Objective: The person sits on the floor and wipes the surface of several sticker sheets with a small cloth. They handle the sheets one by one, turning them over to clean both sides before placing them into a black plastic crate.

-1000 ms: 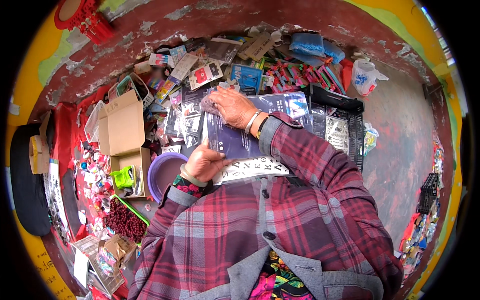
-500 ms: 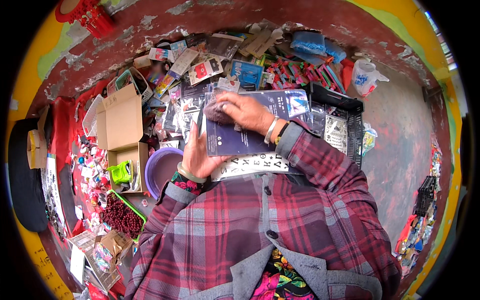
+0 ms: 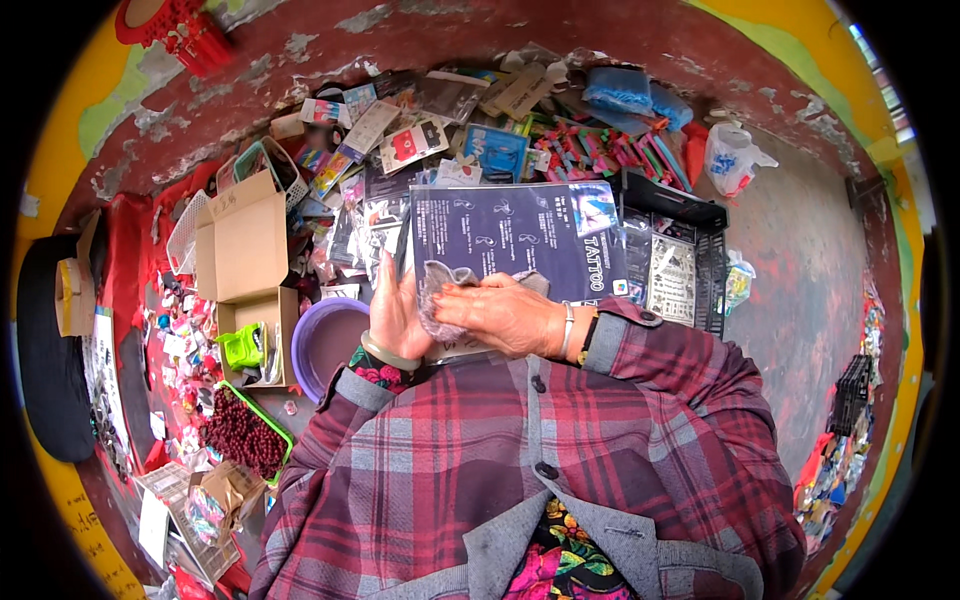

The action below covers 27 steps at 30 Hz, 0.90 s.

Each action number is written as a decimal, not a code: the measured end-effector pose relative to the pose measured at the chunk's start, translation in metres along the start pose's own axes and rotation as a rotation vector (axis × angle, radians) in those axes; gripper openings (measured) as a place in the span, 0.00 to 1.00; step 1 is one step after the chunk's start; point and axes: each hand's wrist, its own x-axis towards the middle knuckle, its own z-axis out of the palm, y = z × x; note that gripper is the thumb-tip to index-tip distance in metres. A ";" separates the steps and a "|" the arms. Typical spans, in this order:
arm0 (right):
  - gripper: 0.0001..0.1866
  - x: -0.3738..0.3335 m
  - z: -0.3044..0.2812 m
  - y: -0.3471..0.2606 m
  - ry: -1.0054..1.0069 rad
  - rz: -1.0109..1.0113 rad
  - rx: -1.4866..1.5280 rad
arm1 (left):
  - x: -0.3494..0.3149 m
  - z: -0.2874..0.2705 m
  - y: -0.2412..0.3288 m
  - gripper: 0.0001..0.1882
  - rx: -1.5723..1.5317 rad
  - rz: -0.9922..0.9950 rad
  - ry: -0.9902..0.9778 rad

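A flat, dark navy temporary tattoo packet [image 3: 500,225] in clear plastic lies in front of my body. My right hand [image 3: 505,318] presses a greyish-purple cloth [image 3: 436,290] onto the packet's near left part. Part of that cloth shows beyond my fingers, and the rest is hidden under them. My left hand [image 3: 397,312] stands at the packet's left edge, palm facing it and fingers stretched out, touching or nearly touching the edge.
A purple basin [image 3: 330,345] stands left of my left hand, beside an open cardboard box [image 3: 240,245]. Loose packets [image 3: 410,145] are heaped at the far side. A black plastic crate [image 3: 712,270] stands to the right. A green-rimmed tray [image 3: 245,430] holds dark red beads.
My right hand and the cloth have slid toward my body, from the packet's far left part to its near edge. More of the packet's printed face shows. My left hand has barely moved.
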 end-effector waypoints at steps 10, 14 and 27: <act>0.15 0.003 -0.090 -0.005 0.469 0.378 0.549 | -0.008 0.020 0.004 0.20 0.200 -0.056 0.097; 0.15 0.019 -0.077 -0.008 0.557 0.397 0.625 | -0.018 0.030 0.016 0.17 0.424 0.000 0.068; 0.29 0.039 0.006 -0.003 0.275 0.280 -0.384 | 0.018 -0.033 0.011 0.15 0.406 0.351 0.242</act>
